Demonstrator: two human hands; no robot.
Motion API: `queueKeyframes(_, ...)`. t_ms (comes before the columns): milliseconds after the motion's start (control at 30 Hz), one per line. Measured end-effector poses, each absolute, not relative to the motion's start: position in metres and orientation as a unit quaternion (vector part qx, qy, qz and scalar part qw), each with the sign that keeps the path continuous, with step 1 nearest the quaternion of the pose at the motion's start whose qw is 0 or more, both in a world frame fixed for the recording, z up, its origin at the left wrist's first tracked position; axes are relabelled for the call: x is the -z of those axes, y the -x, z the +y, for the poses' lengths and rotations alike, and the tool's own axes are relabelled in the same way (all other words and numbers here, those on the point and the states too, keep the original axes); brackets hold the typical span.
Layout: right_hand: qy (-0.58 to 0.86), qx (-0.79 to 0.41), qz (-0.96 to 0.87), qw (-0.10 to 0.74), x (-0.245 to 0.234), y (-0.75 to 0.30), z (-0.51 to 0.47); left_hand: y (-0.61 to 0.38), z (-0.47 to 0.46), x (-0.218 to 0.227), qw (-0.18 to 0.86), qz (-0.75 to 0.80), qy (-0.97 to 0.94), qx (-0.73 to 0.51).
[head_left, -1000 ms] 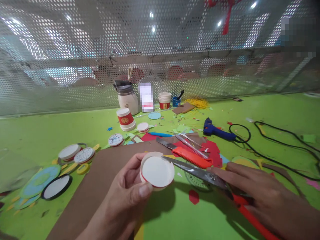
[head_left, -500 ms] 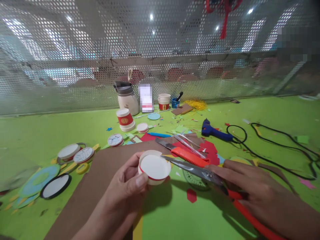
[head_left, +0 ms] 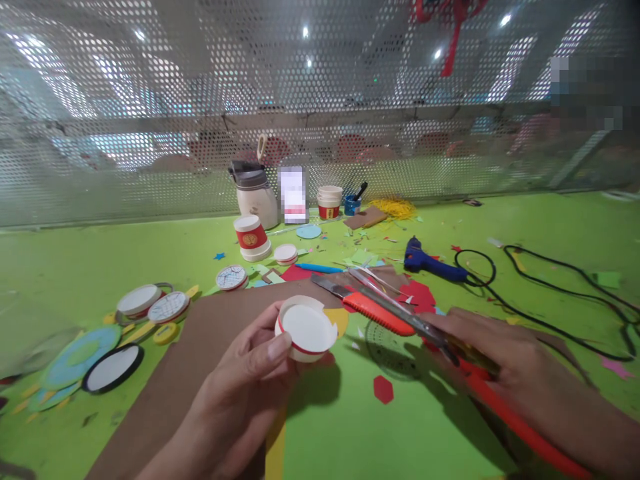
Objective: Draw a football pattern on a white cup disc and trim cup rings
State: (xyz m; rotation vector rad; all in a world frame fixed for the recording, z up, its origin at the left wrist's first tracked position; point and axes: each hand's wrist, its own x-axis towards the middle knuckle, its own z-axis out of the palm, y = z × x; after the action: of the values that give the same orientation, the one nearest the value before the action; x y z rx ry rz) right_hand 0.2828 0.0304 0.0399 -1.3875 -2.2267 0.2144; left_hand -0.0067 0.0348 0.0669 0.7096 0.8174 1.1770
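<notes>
My left hand (head_left: 245, 387) is closed around a cut-down white paper cup base (head_left: 306, 330) with a red band and a notched rim, held above a brown paper sheet (head_left: 200, 360). My right hand (head_left: 505, 360) grips red-handled scissors (head_left: 425, 327). Their steel blades point left and away, lifted clear of the cup base. An orange utility knife (head_left: 375, 312) lies just behind the blades on red paper scraps (head_left: 420, 293).
A blue glue gun (head_left: 433, 265) with a black cord (head_left: 550, 287) lies to the right. Round discs and cup bottoms (head_left: 150, 307) sit at left. A red paper cup (head_left: 251, 237), a bottle (head_left: 254, 193) and stacked cups (head_left: 329, 201) stand by the perforated screen.
The scissors have drawn back from the cup rim and swung up and to the right. My left hand has shifted the cup base slightly left and down.
</notes>
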Motion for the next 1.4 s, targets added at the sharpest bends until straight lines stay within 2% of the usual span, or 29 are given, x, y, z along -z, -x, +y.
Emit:
queueKeyframes(67, 0.538, -0.117, -0.794, 0.256, -0.041, -0.282, 0.031, 0.006, 0.034, -0.066, 0.705, 0.373, -0.307, -0.52)
queueKeyframes(167, 0.552, -0.085, -0.791, 0.249, -0.039, -0.285, 0.03, 0.009, 0.036, -0.061, 0.716, 0.378, -0.295, -0.507)
queueKeyframes(433, 0.592, -0.029, -0.799, 0.098, -0.031, -0.28, 0.035, 0.018, 0.043, -0.055, 0.716, 0.379, -0.299, -0.505)
queueKeyframes(600, 0.546, -0.035, -0.834, 0.07, -0.03, -0.281, 0.038, 0.013, 0.041, -0.057, 0.71, 0.376, -0.325, -0.498)
queueKeyframes(667, 0.533, -0.018, -0.841, 0.092, -0.034, -0.281, 0.036, 0.01, 0.04, -0.058, 0.713, 0.375, -0.333, -0.49)
queueKeyframes(733, 0.519, -0.026, -0.839, 0.16, -0.042, -0.276, 0.035, 0.008, 0.038, -0.06, 0.722, 0.38, -0.338, -0.47)
queueKeyframes(833, 0.462, -0.165, -0.827, 0.276, -0.058, -0.26, 0.032, 0.004, 0.035, -0.062, 0.752, 0.359, -0.343, -0.434)
queueKeyframes(900, 0.448, -0.272, -0.804, 0.28, -0.068, -0.247, 0.033, 0.001, 0.032, -0.061, 0.77, 0.336, -0.35, -0.414)
queueKeyframes(1033, 0.451, -0.396, -0.753, 0.269, -0.073, -0.226, 0.037, -0.001, 0.03, -0.059, 0.759, 0.342, -0.382, -0.402)
queueKeyframes(1400, 0.473, -0.519, -0.639, 0.315, -0.057, -0.217, 0.041, -0.002, 0.03, -0.057, 0.75, 0.356, -0.394, -0.394)
